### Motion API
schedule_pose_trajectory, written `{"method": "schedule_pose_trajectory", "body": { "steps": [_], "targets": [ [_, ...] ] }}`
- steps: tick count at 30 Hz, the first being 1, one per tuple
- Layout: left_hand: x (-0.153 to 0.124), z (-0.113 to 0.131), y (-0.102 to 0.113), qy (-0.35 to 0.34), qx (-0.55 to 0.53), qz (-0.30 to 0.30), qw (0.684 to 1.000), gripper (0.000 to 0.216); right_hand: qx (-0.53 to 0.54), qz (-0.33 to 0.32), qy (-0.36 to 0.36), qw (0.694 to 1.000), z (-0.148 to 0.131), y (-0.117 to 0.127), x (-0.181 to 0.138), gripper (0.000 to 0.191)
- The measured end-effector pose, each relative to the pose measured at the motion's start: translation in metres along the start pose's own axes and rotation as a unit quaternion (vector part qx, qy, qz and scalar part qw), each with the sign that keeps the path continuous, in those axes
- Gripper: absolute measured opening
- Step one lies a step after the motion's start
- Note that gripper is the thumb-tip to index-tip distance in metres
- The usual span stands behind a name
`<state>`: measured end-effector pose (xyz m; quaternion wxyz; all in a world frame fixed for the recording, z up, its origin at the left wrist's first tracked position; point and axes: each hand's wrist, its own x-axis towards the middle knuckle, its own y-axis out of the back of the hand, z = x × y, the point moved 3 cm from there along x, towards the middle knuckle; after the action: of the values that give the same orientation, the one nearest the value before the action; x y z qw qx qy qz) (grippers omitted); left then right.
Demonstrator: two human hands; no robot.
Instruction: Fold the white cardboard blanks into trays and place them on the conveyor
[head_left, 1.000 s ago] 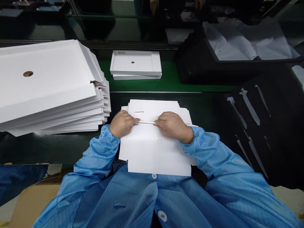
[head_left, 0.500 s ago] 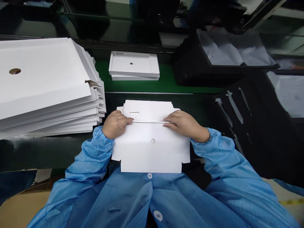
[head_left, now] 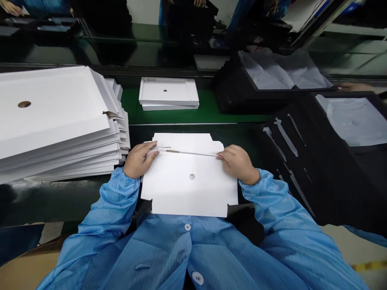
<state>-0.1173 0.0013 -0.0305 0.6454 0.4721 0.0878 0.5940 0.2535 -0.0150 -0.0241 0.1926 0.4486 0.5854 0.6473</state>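
A flat white cardboard blank with notched corners and a small round hole lies in front of me, near edge against my blue coat. Across its upper part runs a thin raised white edge, with a short brown patch near its left end. My left hand holds the card at the left end of that edge, thumb and forefinger slightly apart on either side of it. At the other end, my right hand pinches the edge between thumb and fingers.
On the left rises a stack of large white cardboard trays. Two smaller white trays lie stacked on the green surface ahead. Black boxes with translucent sheets stand at the right. Other people's hands show at the back.
The left thumb and forefinger have spread from a tight pinch, and the raised edge now slants, showing a brown patch at its left. The right hand still pinches. The view has tilted slightly.
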Motion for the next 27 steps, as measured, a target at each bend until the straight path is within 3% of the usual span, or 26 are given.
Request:
{"method": "schedule_pose_trajectory", "body": {
  "steps": [3, 6, 8, 13, 16, 20, 23, 27],
  "targets": [
    [-0.016, 0.003, 0.01, 0.127, -0.131, -0.004, 0.983, 0.062, -0.001, 0.035, -0.044, 0.998, 0.008, 0.01, -0.011, 0.035],
    [-0.027, 0.015, 0.011, 0.21, -0.257, -0.092, 0.939, 0.078, 0.024, 0.052, -0.102, 0.993, 0.013, 0.02, -0.025, 0.033],
    [-0.025, 0.023, 0.012, 0.24, -0.27, -0.136, 0.922, 0.083, 0.054, 0.033, -0.132, 0.989, 0.01, 0.026, -0.034, 0.031],
    [0.016, 0.03, 0.018, 0.237, -0.207, -0.12, 0.942, 0.074, 0.136, -0.08, -0.13, 0.979, -0.016, 0.037, -0.05, 0.03],
    [0.049, 0.028, 0.02, 0.217, -0.152, -0.103, 0.959, 0.067, 0.185, -0.123, -0.087, 0.971, -0.038, 0.042, -0.055, 0.03],
    [0.077, 0.023, 0.006, 0.216, -0.166, -0.186, 0.944, 0.063, 0.222, -0.195, 0.004, 0.955, -0.059, 0.034, -0.051, 0.03],
    [0.08, 0.017, -0.008, 0.222, -0.2, -0.232, 0.926, 0.06, 0.217, -0.136, -0.074, 0.964, -0.048, 0.019, -0.028, 0.031],
    [0.07, 0.008, -0.023, 0.228, -0.252, -0.222, 0.914, 0.058, 0.24, -0.008, -0.23, 0.943, -0.018, -0.007, 0.014, 0.031]
  ]
}}
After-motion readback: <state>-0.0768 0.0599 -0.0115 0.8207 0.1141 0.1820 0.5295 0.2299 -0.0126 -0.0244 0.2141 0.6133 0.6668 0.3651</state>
